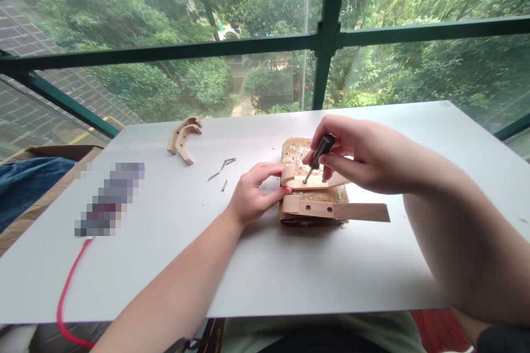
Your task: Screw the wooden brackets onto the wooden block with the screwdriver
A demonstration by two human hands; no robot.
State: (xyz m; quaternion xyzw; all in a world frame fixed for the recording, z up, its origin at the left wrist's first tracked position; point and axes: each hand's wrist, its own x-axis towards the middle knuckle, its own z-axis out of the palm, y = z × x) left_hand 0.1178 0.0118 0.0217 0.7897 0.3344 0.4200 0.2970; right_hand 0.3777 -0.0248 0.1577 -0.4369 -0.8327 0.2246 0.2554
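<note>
My right hand (351,149) is closed around the black handle of a screwdriver (323,149). The screwdriver's tip meets a screw hole in a pale wooden piece (296,182) with a raised curved end. At that end, my left hand (260,190) grips the piece between thumb and fingers. Under it lies a worn brown board (293,148) dotted with holes and whitish marks. Nearer to me, a second wooden piece (360,212) rests across the board, with two dark screws or holes showing and its tapered end sticking out to the right.
Two curved wooden pieces (186,140) lie at the back left of the white table (165,265). Several loose screws (224,185) are left of the board. A blurred-out object (110,198) with a red cord (62,298) sits at the left. Beyond the back edge stands a green-framed window (327,38).
</note>
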